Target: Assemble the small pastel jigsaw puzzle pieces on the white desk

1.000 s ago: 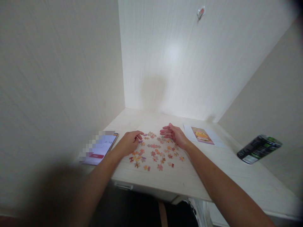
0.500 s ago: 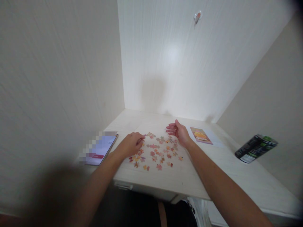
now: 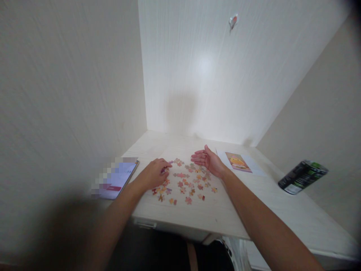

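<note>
Many small jigsaw puzzle pieces (image 3: 188,200) in pink, yellow and purple lie spread on the white desk between my hands. My left hand (image 3: 156,174) is over the left side of the spread, palm down. Its fingers are bent but apart, and purplish pieces show beneath them; I see nothing gripped. To the right, my right hand (image 3: 207,161) is open with its fingers stretched out toward the left, over the far right pieces. A few pink pieces look joined in a short strip (image 3: 181,175) at the middle.
A printed picture (image 3: 238,162) of a yellow figure lies on white paper behind my right hand. A phone (image 3: 115,188) lies at the left, partly blurred out. Far right is a black and green can (image 3: 303,177). Walls enclose the desk (image 3: 191,220); a hook (image 3: 233,22) hangs on the back one.
My right hand has shifted slightly left over the pieces, its fingers a little more stretched. My left hand has stayed nearly in place, its fingers loosening slightly. The view has moved a little.
</note>
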A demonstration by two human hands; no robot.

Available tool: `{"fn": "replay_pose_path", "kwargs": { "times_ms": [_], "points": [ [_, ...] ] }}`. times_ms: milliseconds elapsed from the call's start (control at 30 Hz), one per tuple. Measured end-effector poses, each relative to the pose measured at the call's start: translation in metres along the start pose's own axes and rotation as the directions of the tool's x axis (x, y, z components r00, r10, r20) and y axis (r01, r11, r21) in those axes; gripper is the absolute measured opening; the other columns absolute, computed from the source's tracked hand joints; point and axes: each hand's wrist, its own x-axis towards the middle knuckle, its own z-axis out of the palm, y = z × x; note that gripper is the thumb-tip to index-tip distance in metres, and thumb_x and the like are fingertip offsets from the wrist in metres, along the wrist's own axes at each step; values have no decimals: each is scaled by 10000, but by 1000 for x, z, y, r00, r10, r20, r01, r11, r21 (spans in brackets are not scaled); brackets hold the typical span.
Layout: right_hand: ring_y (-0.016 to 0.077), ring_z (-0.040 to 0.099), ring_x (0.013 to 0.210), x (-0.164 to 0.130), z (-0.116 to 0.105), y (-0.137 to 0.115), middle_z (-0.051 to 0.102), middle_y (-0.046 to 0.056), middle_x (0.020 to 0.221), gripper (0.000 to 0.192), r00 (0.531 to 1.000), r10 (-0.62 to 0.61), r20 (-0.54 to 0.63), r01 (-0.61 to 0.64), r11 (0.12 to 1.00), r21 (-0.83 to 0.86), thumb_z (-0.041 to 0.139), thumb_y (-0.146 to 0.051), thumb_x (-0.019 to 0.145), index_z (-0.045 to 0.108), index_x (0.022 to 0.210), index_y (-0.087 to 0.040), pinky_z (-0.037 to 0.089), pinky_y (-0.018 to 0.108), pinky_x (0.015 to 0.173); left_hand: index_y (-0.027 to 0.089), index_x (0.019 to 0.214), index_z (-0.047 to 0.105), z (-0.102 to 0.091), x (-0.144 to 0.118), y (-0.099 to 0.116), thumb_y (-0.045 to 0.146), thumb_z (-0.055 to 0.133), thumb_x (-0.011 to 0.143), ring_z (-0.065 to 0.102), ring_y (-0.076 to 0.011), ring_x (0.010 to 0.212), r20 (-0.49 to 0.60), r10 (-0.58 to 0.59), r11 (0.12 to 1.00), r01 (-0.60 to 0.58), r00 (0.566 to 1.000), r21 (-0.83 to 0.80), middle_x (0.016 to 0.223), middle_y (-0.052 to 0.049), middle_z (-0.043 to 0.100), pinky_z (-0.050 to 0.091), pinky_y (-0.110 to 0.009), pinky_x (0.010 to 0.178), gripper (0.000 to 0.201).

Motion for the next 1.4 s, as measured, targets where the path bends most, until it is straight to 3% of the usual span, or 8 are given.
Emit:
{"fn": "replay_pose_path", "kwargs": {
  "times_ms": [367, 467, 533, 633, 833, 933, 1200, 1400],
  "points": [
    [264, 701, 997, -11, 3, -11, 721, 160, 1089, 708, 970, 135, 202, -138, 990, -3, 270, -759, 892, 652, 996, -172, 506, 467, 932, 201, 1194, 657, 1, -3, -2, 8, 467, 702, 619, -209, 1103, -9, 2, 998, -2, 1000, -56, 1172, -67, 682, 474, -349, 995, 562],
    [208, 694, 818, -12, 0, -15, 725, 107, 928, 593, 978, 93, 187, -80, 994, -75, 451, -721, 857, 660, 959, -175, 533, 368, 778, 200, 1207, 653, 1, -3, -3, -5, 461, 688, 622, -208, 1112, -6, -1, 997, 1, 1000, -74, 1181, -66, 684, 478, -350, 1000, 591],
    [144, 615, 642, -14, -6, -20, 680, 44, 755, 432, 987, 35, 154, 2, 972, -233, 655, -592, 786, 663, 884, -171, 482, 279, 624, 205, 1208, 656, 1, -3, -3, -7, 460, 678, 623, -211, 1116, -8, -9, 996, 8, 1000, -85, 1190, -67, 683, 480, -359, 1004, 603],
    [98, 488, 524, -19, -18, -31, 592, -13, 608, 317, 986, 46, 158, 47, 842, -538, 759, -451, 694, 661, 781, -161, 365, 233, 498, 214, 1208, 660, 1, -3, -2, -2, 461, 674, 624, -214, 1115, -15, -20, 995, 18, 1000, -100, 1195, -64, 683, 479, -368, 1011, 609],
    [125, 536, 580, -25, -40, -40, 673, 16, 672, 267, 913, 356, 200, -10, 509, -861, 795, -378, 592, 724, 760, -182, 369, 228, 497, 217, 1142, 678, -3, -1, 1, 49, 471, 742, 645, -204, 1038, -117, -83, 991, 69, 990, -119, 1106, -52, 705, 494, -371, 986, 481],
    [140, 555, 601, -25, -44, -37, 679, 10, 683, 286, 894, 401, 200, -17, 478, -878, 817, -343, 548, 718, 766, -186, 399, 242, 527, 195, 1115, 665, -9, 0, 1, 75, 468, 772, 660, -187, 937, -258, -174, 980, 141, 950, -142, 1067, -59, 705, 529, -352, 904, 414],
    [138, 528, 620, -28, -40, -38, 610, -20, 693, 480, 870, 446, 209, 41, 358, -933, 877, -364, 473, 661, 863, -185, 359, 239, 520, 167, 1079, 633, -23, 0, 6, 161, 465, 846, 658, -157, 827, -560, -308, 950, 214, 769, -229, 1033, -66, 686, 544, -280, 740, 287],
    [143, 527, 607, -25, -46, -35, 626, 11, 694, 263, 921, 326, 212, 59, 422, -905, 719, -390, 691, 671, 842, -180, 371, 259, 536, 171, 1016, 637, -25, -4, 8, 155, 483, 848, 636, -149, 798, -627, -274, 961, 176, 729, -215, 993, -55, 669, 528, -283, 758, 229]
  ]
}}
